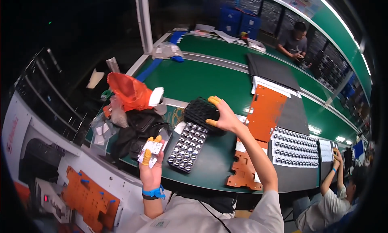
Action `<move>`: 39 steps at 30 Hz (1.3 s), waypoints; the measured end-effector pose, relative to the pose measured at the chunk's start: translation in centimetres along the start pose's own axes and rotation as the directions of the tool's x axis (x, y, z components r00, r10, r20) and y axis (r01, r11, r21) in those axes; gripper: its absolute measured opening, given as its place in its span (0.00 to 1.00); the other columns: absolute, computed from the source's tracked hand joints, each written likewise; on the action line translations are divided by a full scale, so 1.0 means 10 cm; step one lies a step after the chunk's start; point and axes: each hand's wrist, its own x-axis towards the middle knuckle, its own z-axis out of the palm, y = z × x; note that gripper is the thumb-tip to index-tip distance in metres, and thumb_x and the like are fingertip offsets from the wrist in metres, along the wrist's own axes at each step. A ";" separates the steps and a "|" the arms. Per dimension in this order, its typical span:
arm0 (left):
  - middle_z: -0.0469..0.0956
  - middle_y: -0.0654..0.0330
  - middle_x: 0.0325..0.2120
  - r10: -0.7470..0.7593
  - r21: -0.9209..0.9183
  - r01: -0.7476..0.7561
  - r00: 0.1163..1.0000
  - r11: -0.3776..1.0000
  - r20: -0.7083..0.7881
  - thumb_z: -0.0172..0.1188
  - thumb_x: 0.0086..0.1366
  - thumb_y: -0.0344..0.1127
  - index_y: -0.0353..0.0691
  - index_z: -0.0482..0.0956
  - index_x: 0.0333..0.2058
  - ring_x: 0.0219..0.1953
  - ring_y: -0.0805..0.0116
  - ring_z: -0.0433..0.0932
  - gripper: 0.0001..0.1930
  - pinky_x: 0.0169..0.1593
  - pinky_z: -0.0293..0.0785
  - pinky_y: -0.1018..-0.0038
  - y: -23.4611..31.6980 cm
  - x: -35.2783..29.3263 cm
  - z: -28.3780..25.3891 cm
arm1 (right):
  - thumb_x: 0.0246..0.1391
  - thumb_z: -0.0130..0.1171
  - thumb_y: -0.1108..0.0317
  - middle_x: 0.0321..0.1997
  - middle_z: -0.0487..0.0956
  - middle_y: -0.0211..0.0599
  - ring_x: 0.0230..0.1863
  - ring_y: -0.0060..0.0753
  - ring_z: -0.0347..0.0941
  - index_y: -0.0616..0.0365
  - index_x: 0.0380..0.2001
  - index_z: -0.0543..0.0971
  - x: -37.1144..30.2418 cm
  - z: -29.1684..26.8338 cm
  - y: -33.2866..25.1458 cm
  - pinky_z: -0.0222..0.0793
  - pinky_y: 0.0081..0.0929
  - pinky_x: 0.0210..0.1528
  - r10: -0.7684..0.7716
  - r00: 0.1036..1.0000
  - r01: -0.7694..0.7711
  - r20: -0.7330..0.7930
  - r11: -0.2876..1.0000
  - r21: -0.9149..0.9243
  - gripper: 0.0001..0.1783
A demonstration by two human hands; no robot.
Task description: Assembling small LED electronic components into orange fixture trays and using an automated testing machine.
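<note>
Nearest the lower edge of the frame, the left hand (151, 163) rises from a forearm with one blue wristband (153, 192). Its fingers, capped in yellow finger cots, are closed around a small stack of white cards (151, 149); how many cards there are cannot be told.

Just right of that hand, near the centre of the frame, one black tray of small round parts (187, 146) lies on the green worktop (210, 160), its cups set in four rows.

A little farther up, the right hand (221, 115) reaches over one black mesh piece (199, 111). Its fingers are curled on that piece's right edge, and two yellow cots show on the fingertips. The mesh piece sits at the tray's far end, touching it.

At the lower right of centre, one orange plate (242, 171) lies at the worktop's near edge. Beyond it stands a second, larger orange plate (266, 110), and to its right one long tray of shiny round parts (294, 149).

On the left, one dark bag (137, 130) sits beneath one orange bag (129, 91).

At the lower right, one seated person (323, 208) raises a hand. At the upper right, a second person (294, 41) works at the far side, near two blue crates (239, 22).
</note>
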 end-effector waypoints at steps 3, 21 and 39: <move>0.70 0.47 0.64 0.062 -0.020 -0.064 0.996 0.998 -0.061 0.58 0.72 0.38 0.36 0.65 0.66 0.64 0.50 0.72 0.28 0.57 0.82 0.67 0.07 -0.06 -0.03 | 0.51 0.68 0.62 0.31 0.80 0.46 0.35 0.50 0.79 0.60 0.30 0.81 -0.29 0.02 -0.87 0.75 0.42 0.35 -0.033 0.999 0.033 0.002 0.993 0.116 0.12; 0.77 0.65 0.30 0.139 0.208 -0.126 0.989 0.970 -0.046 0.61 0.71 0.43 0.38 0.70 0.62 0.28 0.76 0.77 0.26 0.29 0.70 0.78 0.20 -0.65 0.07 | 0.48 0.70 0.62 0.23 0.81 0.47 0.24 0.50 0.79 0.60 0.18 0.79 -1.24 0.49 -1.78 0.71 0.45 0.26 0.086 0.978 -0.049 0.188 0.980 -0.195 0.15; 0.79 0.46 0.55 0.311 0.353 -0.453 0.866 0.819 0.391 0.77 0.55 0.33 0.32 0.72 0.60 0.58 0.57 0.78 0.35 0.62 0.74 0.63 0.11 -0.75 0.27 | 0.47 0.71 0.77 0.26 0.81 0.33 0.25 0.26 0.79 0.61 0.47 0.83 -0.96 -0.52 -2.41 0.74 0.23 0.29 -0.153 0.986 0.164 -0.068 0.809 0.564 0.21</move>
